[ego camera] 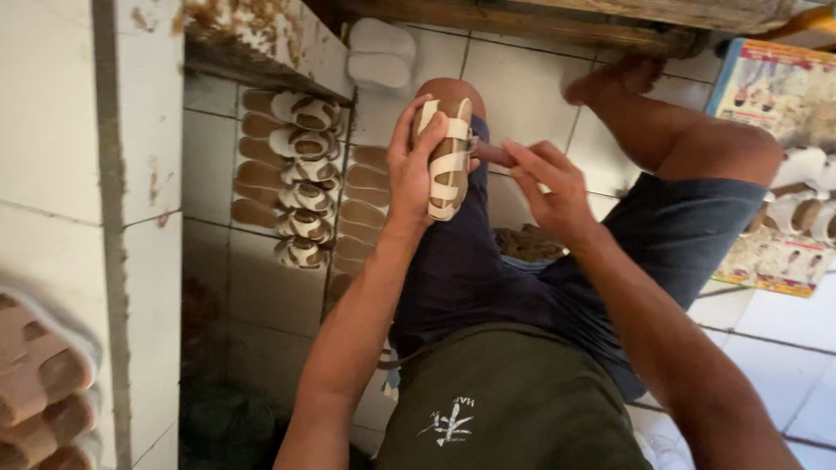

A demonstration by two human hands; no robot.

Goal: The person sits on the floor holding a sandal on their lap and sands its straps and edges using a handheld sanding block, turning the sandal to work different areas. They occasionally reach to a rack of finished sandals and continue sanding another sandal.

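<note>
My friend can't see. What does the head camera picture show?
A seated person's left hand props a cream-strapped sandal on one knee while the right hand works a small tool at its edge. More sandals lie stacked on the tiled floor.

**Printed sheets on the tiled floor, right edge of view**

Printed sheet (778,87), at two o'clock: a flat rectangle lying tilted, with a blue border and a pale field of small multicoloured pictures, its far side cut off by the frame. Second printed sheet (771,259), at three o'clock: yellowish with red patches and small figures, lying flat, partly covered by pale sandals (805,202) resting on it
</note>
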